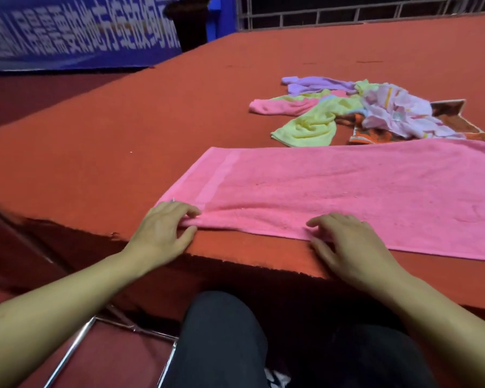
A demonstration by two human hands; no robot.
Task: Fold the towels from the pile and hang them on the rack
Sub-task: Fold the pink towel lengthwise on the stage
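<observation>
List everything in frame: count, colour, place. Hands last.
pink towel: 1, pink, spread flat along the near table edge
pile: 1 heap of loose towels, purple, pink, yellow, orange-brown and pale printed, behind the pink towel
table: 1, red-orange cover, fills mid frame
banner: 1, blue with white lettering, far left
railing: 1, grey bars, top right
metal frame: 1, chrome tubes, on the floor at lower left
legs: dark trousers, bottom centre
left hand: pinches the pink towel's near left corner
right hand: fingers curled on the pink towel's near edge
</observation>
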